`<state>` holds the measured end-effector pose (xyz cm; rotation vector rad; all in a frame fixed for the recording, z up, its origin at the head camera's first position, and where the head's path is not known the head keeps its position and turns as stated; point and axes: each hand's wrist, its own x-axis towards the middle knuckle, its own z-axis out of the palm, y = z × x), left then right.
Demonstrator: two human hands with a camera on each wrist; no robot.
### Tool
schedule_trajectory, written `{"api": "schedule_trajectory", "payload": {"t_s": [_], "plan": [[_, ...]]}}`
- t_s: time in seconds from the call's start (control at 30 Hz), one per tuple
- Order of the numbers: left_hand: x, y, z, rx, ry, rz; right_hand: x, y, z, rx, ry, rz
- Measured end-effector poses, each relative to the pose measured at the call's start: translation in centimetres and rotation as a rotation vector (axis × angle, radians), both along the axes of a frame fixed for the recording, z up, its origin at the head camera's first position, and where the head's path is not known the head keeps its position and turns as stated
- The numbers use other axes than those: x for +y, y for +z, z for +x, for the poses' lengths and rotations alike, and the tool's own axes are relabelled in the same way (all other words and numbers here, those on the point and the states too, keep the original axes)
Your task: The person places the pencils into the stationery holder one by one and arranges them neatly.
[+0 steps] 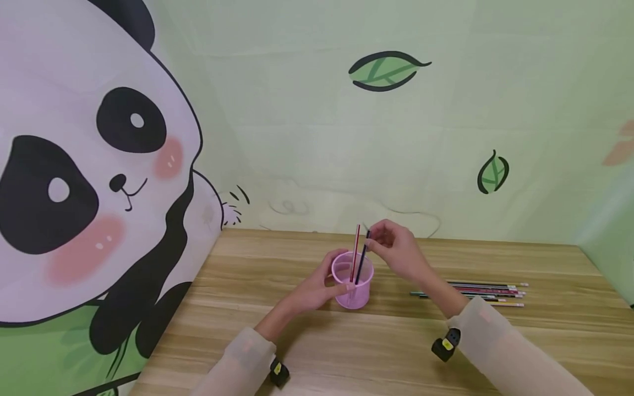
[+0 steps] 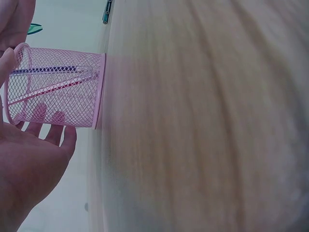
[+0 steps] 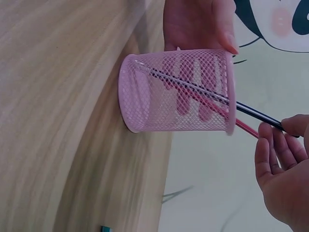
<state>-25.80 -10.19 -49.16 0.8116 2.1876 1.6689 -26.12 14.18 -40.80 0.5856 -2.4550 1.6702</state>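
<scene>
A pink mesh pencil cup (image 1: 360,300) stands upright on the wooden table, gripped round its side by my left hand (image 1: 314,289). Inside it lean a red-and-white striped pencil (image 1: 355,250) and a dark pencil (image 1: 363,258). My right hand (image 1: 396,247) pinches the upper end of the dark pencil between thumb and fingers, above the rim. In the right wrist view the dark pencil (image 3: 258,115) slants down through the cup to near its base, crossing the red pencil (image 3: 246,127). The left wrist view has my left hand's fingers (image 2: 67,140) along the mesh wall.
Several loose pencils (image 1: 487,290) lie in a bunch on the table (image 1: 346,357), right of the cup and partly behind my right forearm. A pale green backdrop (image 1: 297,137) with a panda and leaves rises along the table's far edge.
</scene>
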Motion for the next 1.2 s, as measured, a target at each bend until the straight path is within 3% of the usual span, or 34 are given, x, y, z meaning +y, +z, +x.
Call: {"api": "schedule_trajectory", "payload": {"t_s": [0.43,0.9,1.2], "plan": [[0.0,0.0,0.1,-0.002,0.007,-0.008,-0.3,-1.1,-0.3,0.013,-0.008,-0.017],[0.0,0.0,0.0,-0.007,-0.001,0.035,0.7,-2.1,-0.6,0.029,0.017,0.121],[0.1,-0.1,-0.1,-0.003,-0.005,0.026,3.6,-1.7,0.0,0.031,0.027,0.229]]}}
